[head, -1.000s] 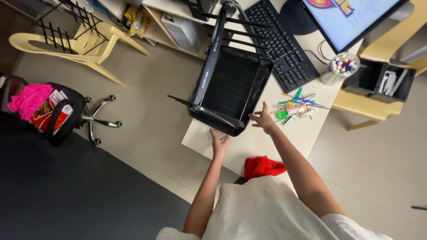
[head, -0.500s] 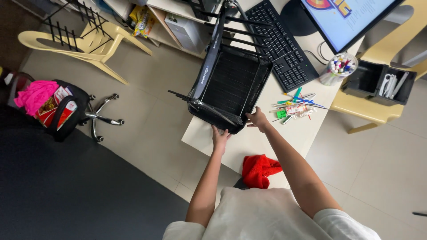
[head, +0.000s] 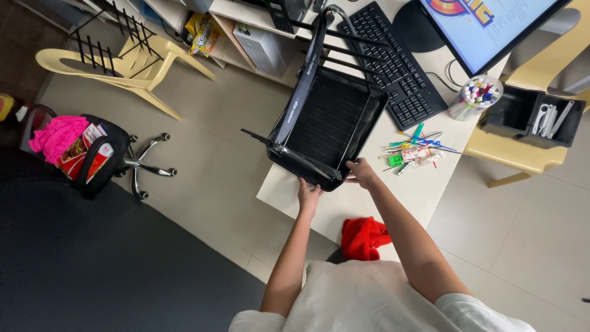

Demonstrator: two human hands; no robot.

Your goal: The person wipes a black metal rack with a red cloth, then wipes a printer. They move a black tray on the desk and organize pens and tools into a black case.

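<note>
The black mesh metal tray (head: 329, 126) is being gripped at its near rim by both hands (head: 309, 195) (head: 361, 173), fingers closed; even support is being advised on the white tabletop (head: 369, 200).

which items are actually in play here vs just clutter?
In hand: black mesh-bottomed metal rack, gripped at its near edge by left hand and right hand.
Lying about: black keyboard, loose coloured pens, clear marker cup, red cloth.
</note>
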